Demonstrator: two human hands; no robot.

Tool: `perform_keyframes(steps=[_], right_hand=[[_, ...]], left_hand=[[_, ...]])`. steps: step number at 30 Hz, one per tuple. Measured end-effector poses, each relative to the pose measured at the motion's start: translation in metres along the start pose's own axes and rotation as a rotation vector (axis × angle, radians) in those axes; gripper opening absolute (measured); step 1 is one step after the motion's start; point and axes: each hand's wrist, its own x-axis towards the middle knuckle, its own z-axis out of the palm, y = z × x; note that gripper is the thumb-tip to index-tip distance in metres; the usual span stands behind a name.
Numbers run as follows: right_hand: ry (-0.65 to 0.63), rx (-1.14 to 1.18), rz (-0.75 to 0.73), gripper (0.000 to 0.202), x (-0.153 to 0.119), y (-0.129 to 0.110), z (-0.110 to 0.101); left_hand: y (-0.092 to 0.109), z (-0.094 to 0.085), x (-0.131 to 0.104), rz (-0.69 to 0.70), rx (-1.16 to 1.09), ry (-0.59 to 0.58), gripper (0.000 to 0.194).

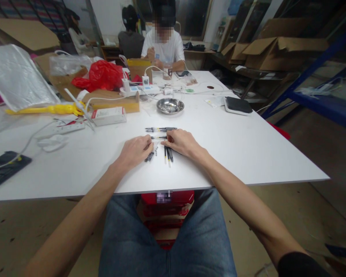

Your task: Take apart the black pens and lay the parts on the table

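Between my two hands a pen [159, 137] lies level, its clear barrel showing a yellow band. My left hand [136, 152] pinches its left end, and my right hand [182, 141] closes round the right end. Just beyond, assembled-looking pens [160, 129] rest side by side on the white table. Under my left fingers is a small pile of dark pen parts [149, 157], with tiny pale pieces [156, 150] beside it. Below my right hand lie several dark pen pieces [168, 154], some with yellow ends. My fingers partly cover the pen.
A steel bowl [170, 106] stands past the pens. To the left are a white box [108, 116], a power strip [140, 90], a red plastic bag [99, 75] and a black tray [7, 169]. A black-topped device [238, 105] sits right. Another person [163, 46] sits opposite.
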Motion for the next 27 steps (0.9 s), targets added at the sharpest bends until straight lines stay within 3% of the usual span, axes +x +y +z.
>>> perform_keyframes(steps=[8, 17, 27], right_hand=[[0.025, -0.081, 0.047, 0.043, 0.002, -0.010, 0.005], [0.013, -0.118, 0.044, 0.031, 0.004, -0.012, 0.009], [0.018, -0.101, 0.044, 0.026, 0.001, -0.009, 0.008]], left_hand=[[0.002, -0.004, 0.002, -0.058, 0.043, 0.006, 0.017], [0.009, 0.000, 0.004, 0.142, -0.003, 0.064, 0.036], [0.011, -0.003, 0.003, 0.126, 0.061, 0.022, 0.031]])
